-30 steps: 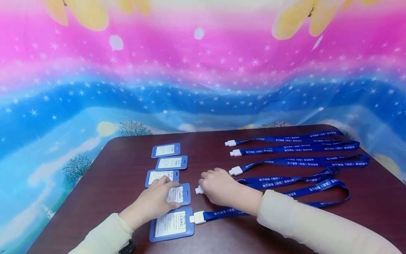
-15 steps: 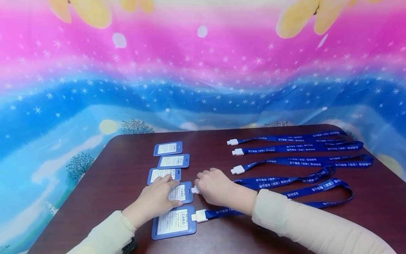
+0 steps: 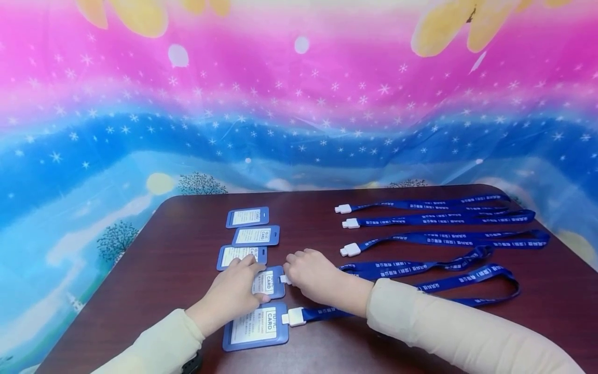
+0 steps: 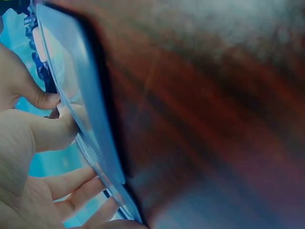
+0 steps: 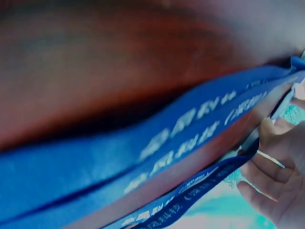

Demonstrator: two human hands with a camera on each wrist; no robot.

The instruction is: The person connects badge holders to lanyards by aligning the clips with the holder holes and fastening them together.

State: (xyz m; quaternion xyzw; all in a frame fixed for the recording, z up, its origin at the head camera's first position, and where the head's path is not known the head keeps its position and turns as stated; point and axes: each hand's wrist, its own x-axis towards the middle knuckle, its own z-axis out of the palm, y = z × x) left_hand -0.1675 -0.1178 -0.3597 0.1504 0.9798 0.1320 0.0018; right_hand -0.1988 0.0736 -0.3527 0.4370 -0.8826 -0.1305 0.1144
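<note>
My left hand (image 3: 231, 288) lies over the second-nearest blue ID card holder (image 3: 276, 282), thumb at its near edge and fingers toward its far edge, holding it on the table. Close to its right, my right hand (image 3: 310, 272) pinches the white clip (image 3: 286, 279) of a blue lanyard (image 3: 402, 267); the clip's tip meets the holder's slotted end, and my fingers hide most of it. In the right wrist view the thumb (image 5: 268, 131) presses the clip end. The nearest card holder (image 3: 254, 327) has another white clip (image 3: 294, 317) at its slot.
Farther back on the dark red table (image 3: 196, 228) lie three more card holders, one of them the farthest holder (image 3: 247, 217). Three lanyards with white clips, such as the middle lanyard (image 3: 444, 216), stretch out to the right. A colourful cloth backdrop (image 3: 299, 119) hangs behind.
My right hand has moved left with the lanyard clip, bringing it from a gap away up to the card holder's slot. My left hand has stayed on the holder.
</note>
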